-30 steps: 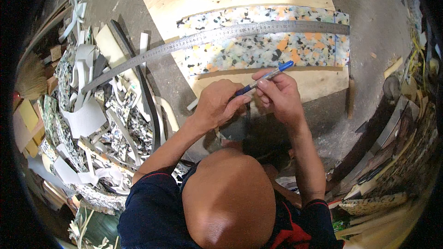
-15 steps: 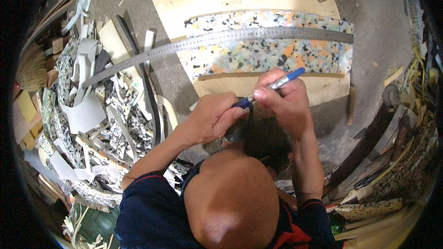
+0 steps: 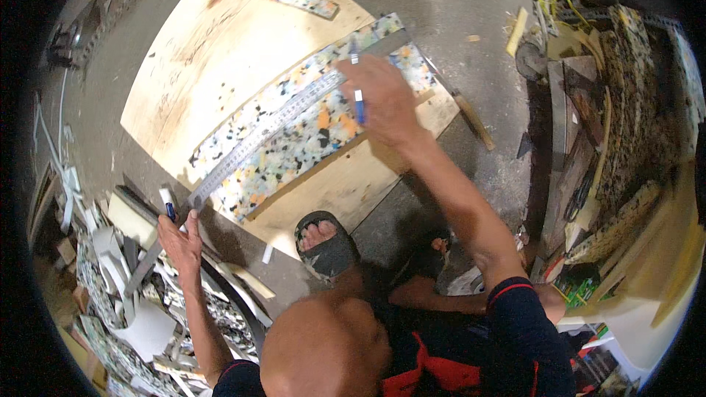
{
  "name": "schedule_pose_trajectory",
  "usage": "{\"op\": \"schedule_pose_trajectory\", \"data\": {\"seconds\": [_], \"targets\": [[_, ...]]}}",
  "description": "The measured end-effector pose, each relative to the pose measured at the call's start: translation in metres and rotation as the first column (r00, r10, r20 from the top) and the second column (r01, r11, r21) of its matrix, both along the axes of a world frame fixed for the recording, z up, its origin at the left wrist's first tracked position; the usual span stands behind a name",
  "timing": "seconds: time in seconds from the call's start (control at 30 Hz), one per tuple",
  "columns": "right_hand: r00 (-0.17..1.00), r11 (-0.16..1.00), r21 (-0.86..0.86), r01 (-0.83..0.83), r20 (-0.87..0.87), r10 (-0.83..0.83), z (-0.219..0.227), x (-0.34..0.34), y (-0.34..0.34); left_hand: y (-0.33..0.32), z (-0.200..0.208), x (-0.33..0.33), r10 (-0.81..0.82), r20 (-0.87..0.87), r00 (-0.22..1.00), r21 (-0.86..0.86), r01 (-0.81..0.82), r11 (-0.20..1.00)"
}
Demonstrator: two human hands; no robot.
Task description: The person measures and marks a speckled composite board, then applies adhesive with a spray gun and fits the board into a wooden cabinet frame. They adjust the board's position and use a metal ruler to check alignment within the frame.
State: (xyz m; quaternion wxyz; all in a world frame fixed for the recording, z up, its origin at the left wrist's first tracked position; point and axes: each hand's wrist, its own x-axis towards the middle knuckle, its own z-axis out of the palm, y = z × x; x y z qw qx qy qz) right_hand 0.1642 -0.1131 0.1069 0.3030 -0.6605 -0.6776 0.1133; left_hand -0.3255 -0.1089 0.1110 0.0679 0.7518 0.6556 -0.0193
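A long steel ruler (image 3: 257, 129) lies slantwise along a speckled foam strip (image 3: 312, 136) of white, orange, blue and black bits. My left hand (image 3: 182, 241) grips the ruler beyond the strip's near left end. Beside its fingers a small white-and-blue piece (image 3: 168, 204) sticks up; whether it is a marker cap I cannot tell. Over the strip's right part, my right hand (image 3: 381, 99) is closed round a blue-and-white marker (image 3: 359, 109), blurred by motion, at the ruler's edge. Under the strip lies a pale wooden board (image 3: 184, 88).
A narrow foam offcut (image 3: 298, 0) rests on the board's far part. Heaped foam scraps (image 3: 147, 331) lie at left. A wooden-handled tool (image 3: 473, 121) sits right of the board. My sandalled foot (image 3: 323, 242) is at its near edge. Stacked offcuts (image 3: 625, 95) stand at right.
My hands have parted from the marker they both held. The left has moved down-left to the ruler; the right has moved up over the foam strip with the marker. The view has turned.
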Motion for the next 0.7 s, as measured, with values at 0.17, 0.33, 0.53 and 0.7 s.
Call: {"op": "schedule_pose_trajectory", "data": {"seconds": [0.17,0.33,0.53,0.7], "targets": [[0.986,0.998,-0.02,-0.061,0.156,0.064,-0.024,-0.01,0.009,0.021,-0.027,-0.02,0.118,0.252,0.961,-0.004,-0.121,0.993],[0.987,0.999,0.0,-0.053,0.15,0.053,-0.035,-0.011,0.01,0.029,-0.036,-0.033,0.261,0.377,0.888,-0.018,-0.275,0.961],[0.984,0.999,0.017,-0.045,0.174,0.042,-0.043,-0.011,0.019,0.038,-0.042,-0.037,0.308,0.331,0.892,-0.035,-0.315,0.948],[0.983,1.0,-0.001,-0.024,0.182,0.023,-0.043,-0.011,0.019,0.04,-0.05,-0.03,0.284,0.401,0.871,-0.049,-0.29,0.956]]}}
